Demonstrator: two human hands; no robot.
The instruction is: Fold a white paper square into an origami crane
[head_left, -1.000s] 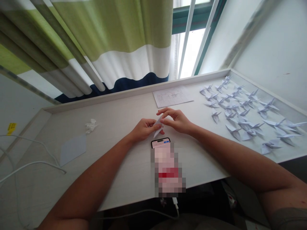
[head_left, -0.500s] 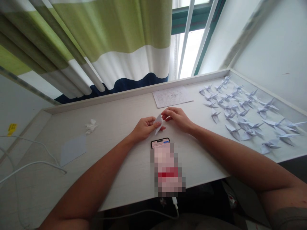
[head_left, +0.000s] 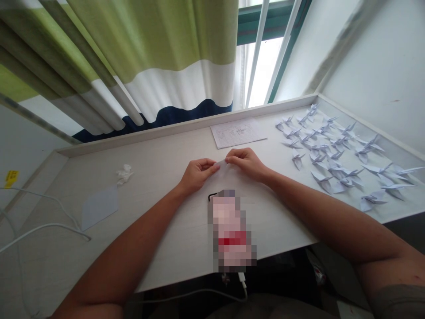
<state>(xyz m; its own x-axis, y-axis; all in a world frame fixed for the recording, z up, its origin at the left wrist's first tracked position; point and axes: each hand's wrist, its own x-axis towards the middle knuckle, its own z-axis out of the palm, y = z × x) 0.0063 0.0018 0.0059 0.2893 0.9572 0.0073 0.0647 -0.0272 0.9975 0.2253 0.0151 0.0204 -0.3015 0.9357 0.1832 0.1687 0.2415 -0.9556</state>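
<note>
Between my two hands, above the middle of the desk, is a small piece of folded white paper [head_left: 222, 164]. My left hand [head_left: 200, 173] pinches its left side between thumb and fingers. At the other side, the thumb and fingertips of my right hand [head_left: 245, 163] are closed on the upper right part. Much of the paper is covered by the fingers, so its exact folds cannot be made out. Just nearer to me lies a phone [head_left: 229, 230] with a blurred-out screen and a cable plugged in at its bottom end.
Many folded paper cranes [head_left: 335, 155] cover the right side of the desk [head_left: 159, 155]. A printed sheet [head_left: 237, 134] lies behind my hands. To the left are a plain white paper square [head_left: 100, 207], a crumpled tissue [head_left: 125, 174] and white cables [head_left: 49, 227]. A raised rim edges the desk.
My right hand has closed on the paper, where its fingers were more loosely apart before. The paper has turned from upright to flatter between both hands.
</note>
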